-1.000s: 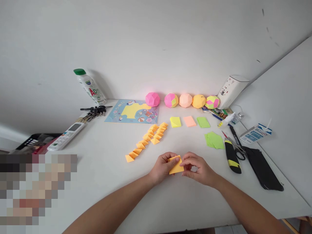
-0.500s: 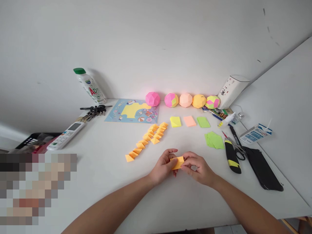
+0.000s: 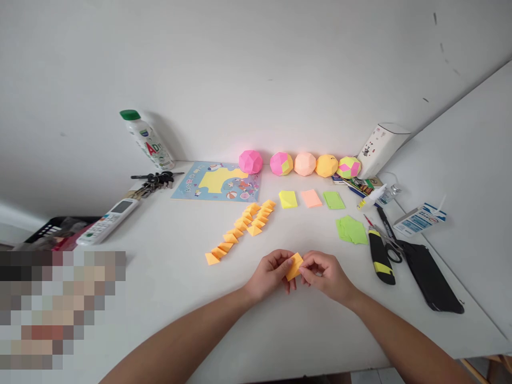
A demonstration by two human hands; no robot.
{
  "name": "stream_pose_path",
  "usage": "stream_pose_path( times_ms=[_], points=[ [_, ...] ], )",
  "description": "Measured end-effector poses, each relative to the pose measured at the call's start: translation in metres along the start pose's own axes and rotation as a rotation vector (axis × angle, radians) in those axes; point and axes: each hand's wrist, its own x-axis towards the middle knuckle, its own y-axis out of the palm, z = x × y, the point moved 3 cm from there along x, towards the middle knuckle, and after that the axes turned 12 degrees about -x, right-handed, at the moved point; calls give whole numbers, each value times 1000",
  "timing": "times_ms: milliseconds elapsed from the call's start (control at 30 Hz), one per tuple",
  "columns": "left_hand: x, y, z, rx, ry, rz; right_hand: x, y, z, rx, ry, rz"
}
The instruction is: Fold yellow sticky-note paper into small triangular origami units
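Note:
Between my two hands is a small piece of folded orange paper (image 3: 295, 267), held just above the white table. My left hand (image 3: 272, 271) pinches its left side, thumb on top. The fingers of my right hand (image 3: 323, 272) are closed on its right edge. Beyond my hands, folded orange paper pieces (image 3: 233, 236) lie in two slanting, overlapping rows. Small stacks of yellow paper (image 3: 288, 200), peach paper (image 3: 311, 198) and green paper (image 3: 334, 200) sit farther back, with loose green sheets (image 3: 352, 230) to the right.
Several faceted paper balls (image 3: 305, 164) line the wall beside a blue picture board (image 3: 188, 186). A bottle (image 3: 148, 141), keys (image 3: 154, 184) and a remote control (image 3: 108, 221) stand or lie left. At right are a utility knife (image 3: 381, 256), scissors (image 3: 394, 252), a black pouch (image 3: 432, 277) and a carton (image 3: 419, 220).
The orange paper has turned from lying nearly level to a steeper slant. My right fingers have shifted their hold along its right edge. Things on the table have stayed put.

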Motion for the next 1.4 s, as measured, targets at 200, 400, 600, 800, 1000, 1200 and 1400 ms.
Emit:
stream_pose_path(
  times_ms=[200,400,600,800,1000,1200,1400],
  points=[
    [0,0,2,36,-46,4,1,-1,3,25,-20,25],
    [0,-1,0,49,-37,-6,0,-2,0,-49,-93,70],
    [0,-3,2,54,-25,-35,0,-1,-1,-116,-195,59],
    [-2,-2,2,31,-17,1,0,1,-8,-154,-239,83],
    [0,-2,3,43,-16,69,1,0,-3,-173,-227,82],
    [-1,-1,5,83,-3,106,2,0,1,-137,-157,63],
    [-1,-1,2,84,-20,113,1,1,-3,-15,1,59]
  ],
)
